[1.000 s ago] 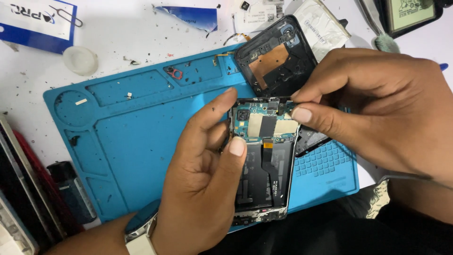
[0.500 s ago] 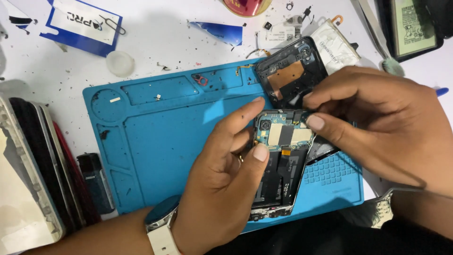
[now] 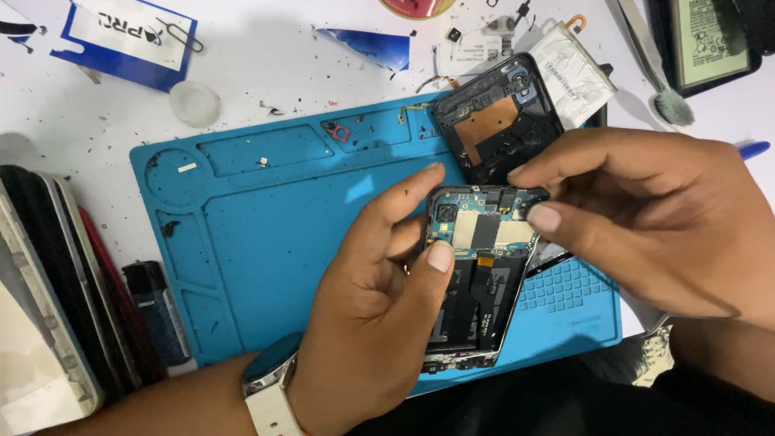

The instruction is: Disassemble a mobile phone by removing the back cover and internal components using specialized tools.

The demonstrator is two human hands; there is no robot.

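An opened phone (image 3: pixel 478 274) with its circuit board and black internals exposed sits over the blue work mat (image 3: pixel 266 242). My left hand (image 3: pixel 375 307) grips the phone's left side, thumb pressed on the board's lower edge. My right hand (image 3: pixel 646 226) comes in from the right, thumb and forefinger pinching at the top right corner of the board. A black rear cover (image 3: pixel 496 121) with a copper patch lies just beyond the phone. I wear a watch on the left wrist.
A silver battery (image 3: pixel 573 69) lies past the rear cover. A blue and white card (image 3: pixel 121 36), a clear round cap (image 3: pixel 194 102) and a blue scrap (image 3: pixel 363 47) lie on the white table. Stacked phones and panels (image 3: pixel 56 299) stand at the left edge. A brush (image 3: pixel 666 97) is at the top right.
The view has shifted, so everything sits further right and lower in frame. Both hands keep their hold on the phone; my right fingertips stay at the board's top right corner.
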